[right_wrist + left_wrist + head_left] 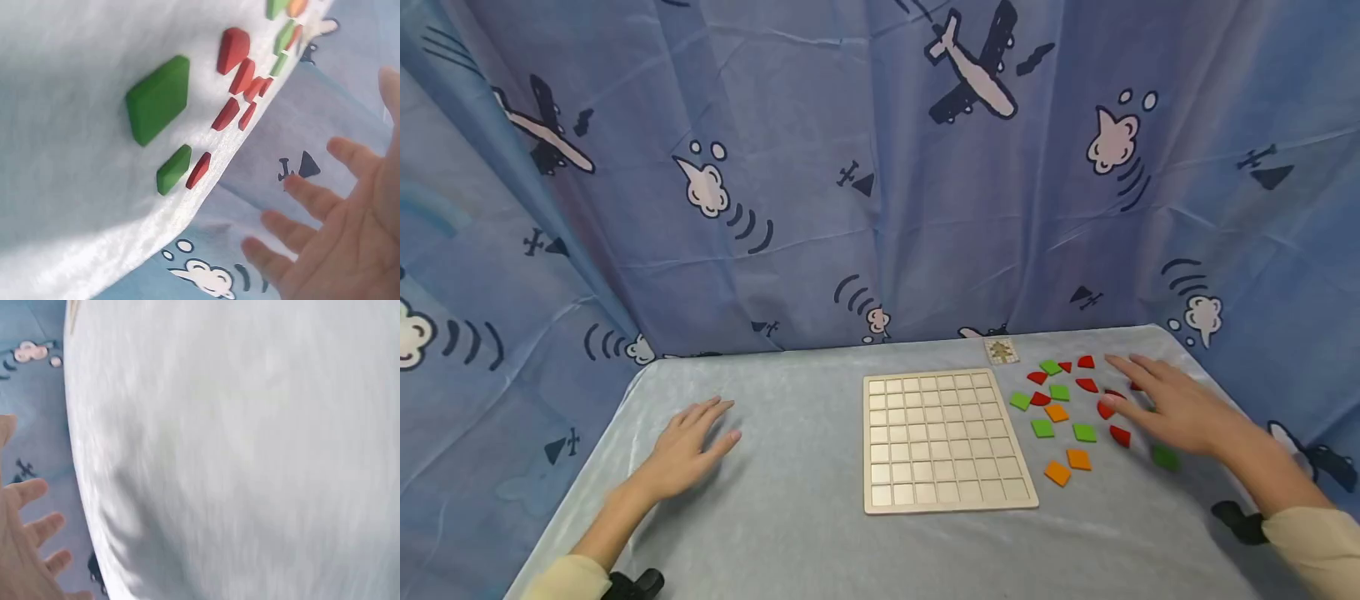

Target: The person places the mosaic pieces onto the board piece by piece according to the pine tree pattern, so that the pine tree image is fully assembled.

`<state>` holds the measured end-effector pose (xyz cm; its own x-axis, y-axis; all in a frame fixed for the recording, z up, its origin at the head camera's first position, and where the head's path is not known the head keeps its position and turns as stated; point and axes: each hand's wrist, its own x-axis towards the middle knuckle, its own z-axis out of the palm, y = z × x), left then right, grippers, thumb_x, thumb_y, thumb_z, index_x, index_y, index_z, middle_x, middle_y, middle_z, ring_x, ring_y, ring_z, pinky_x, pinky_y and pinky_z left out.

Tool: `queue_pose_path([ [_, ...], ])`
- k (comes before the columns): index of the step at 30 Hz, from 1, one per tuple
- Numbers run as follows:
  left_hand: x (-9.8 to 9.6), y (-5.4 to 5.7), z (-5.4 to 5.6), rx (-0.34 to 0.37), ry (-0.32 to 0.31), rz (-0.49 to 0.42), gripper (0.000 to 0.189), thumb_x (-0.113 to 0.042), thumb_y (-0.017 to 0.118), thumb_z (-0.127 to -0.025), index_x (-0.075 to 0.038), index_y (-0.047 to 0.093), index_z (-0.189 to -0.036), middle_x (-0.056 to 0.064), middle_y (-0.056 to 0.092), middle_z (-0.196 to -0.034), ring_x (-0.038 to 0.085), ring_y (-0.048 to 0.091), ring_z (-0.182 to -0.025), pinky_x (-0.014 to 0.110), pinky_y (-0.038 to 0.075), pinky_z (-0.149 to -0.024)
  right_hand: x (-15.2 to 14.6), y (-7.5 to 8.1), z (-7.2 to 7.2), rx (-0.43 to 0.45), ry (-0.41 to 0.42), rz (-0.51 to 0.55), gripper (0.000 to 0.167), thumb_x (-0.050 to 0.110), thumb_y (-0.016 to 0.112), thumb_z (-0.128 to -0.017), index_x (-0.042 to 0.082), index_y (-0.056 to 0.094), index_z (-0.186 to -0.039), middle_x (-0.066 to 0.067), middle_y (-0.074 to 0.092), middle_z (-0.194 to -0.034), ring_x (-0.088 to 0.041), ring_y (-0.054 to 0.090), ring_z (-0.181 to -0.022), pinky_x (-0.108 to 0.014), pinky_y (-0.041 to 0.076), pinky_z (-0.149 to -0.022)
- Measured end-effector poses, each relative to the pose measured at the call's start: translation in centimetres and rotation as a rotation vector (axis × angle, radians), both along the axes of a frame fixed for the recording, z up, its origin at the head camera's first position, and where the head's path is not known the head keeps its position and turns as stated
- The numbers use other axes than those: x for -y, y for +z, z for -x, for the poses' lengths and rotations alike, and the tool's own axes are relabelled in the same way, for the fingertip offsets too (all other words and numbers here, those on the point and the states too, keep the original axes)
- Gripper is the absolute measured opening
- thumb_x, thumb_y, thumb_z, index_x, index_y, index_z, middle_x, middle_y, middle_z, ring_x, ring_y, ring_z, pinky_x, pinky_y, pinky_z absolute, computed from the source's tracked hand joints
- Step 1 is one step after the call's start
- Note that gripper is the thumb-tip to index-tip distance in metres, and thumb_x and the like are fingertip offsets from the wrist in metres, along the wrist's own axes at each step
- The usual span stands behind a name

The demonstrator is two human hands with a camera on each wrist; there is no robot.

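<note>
My left hand [683, 450] hovers over the left side of the table, its fingers spread and holding nothing. On the right, my right hand [1180, 406] is held above the scattered pieces with its fingers apart, also holding nothing. Beneath and beside it lie red quarter-round pieces [1120, 436], green squares [1084, 432] and orange squares [1078, 459]. The right hand hides part of some pieces in the head view. From the right wrist, a large-looking green square [159, 101] shows near several red pieces [234, 50]. A pale wooden grid board [943, 442] lies between the hands, its cells bare.
A small patterned square card [1002, 350] lies at the back edge, behind the board. Light grey cloth [775, 533] covers the table. Blue curtains [805, 167] printed with planes hang behind and along both sides.
</note>
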<state>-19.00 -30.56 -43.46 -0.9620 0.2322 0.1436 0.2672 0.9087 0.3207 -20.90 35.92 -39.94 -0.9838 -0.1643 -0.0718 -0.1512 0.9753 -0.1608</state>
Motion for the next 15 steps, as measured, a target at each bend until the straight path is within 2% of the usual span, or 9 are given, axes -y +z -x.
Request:
queue_pose_path([
  [4,-1.6,-0.3,0.0,-0.026,-0.081,-0.134,0.055,-0.043,0.057,-0.099,-0.009,0.051,-0.142,0.016,0.051,-0.146,0.042,0.044,-0.135,0.064,0.034,-0.104,-0.1,0.1,-0.2,0.047,0.009,0.139,0.083,0.059,0.052,-0.095,0.003,0.030,-0.152,-0.036,0.034,-0.148,-0.054,0.042,-0.124,-0.076,0.035,-0.094],
  [8,-3.3,-0.2,0.2,0.002,-0.139,-0.241,0.052,-0.040,0.062,-0.097,-0.009,0.054,-0.138,0.012,0.058,-0.139,0.037,0.055,-0.127,0.058,0.042,-0.102,-0.4,-0.1,-0.5,0.035,0.032,0.241,0.071,0.050,0.057,-0.097,-0.002,0.043,-0.144,-0.034,0.044,-0.143,-0.051,0.052,-0.119,-0.068,0.045,-0.091],
  [12,-5.2,0.0,0.5,0.056,-0.194,-0.319,0.051,-0.039,0.064,-0.095,-0.011,0.055,-0.137,0.011,0.062,-0.134,0.033,0.061,-0.119,0.053,0.048,-0.097,-0.9,-0.3,-0.4,0.010,0.058,0.325,0.055,0.040,0.061,-0.097,-0.003,0.056,-0.133,-0.030,0.057,-0.133,-0.041,0.063,-0.108,-0.047,0.057,-0.084],
  [15,-6.7,0.1,0.6,0.115,-0.222,-0.362,0.052,-0.041,0.064,-0.095,-0.013,0.055,-0.137,0.011,0.062,-0.133,0.031,0.062,-0.117,0.051,0.049,-0.097,-1.1,-0.3,0.0,-0.017,0.068,0.354,0.047,0.036,0.063,-0.097,0.001,0.062,-0.128,-0.023,0.065,-0.125,-0.027,0.067,-0.101,-0.028,0.057,-0.077],
])
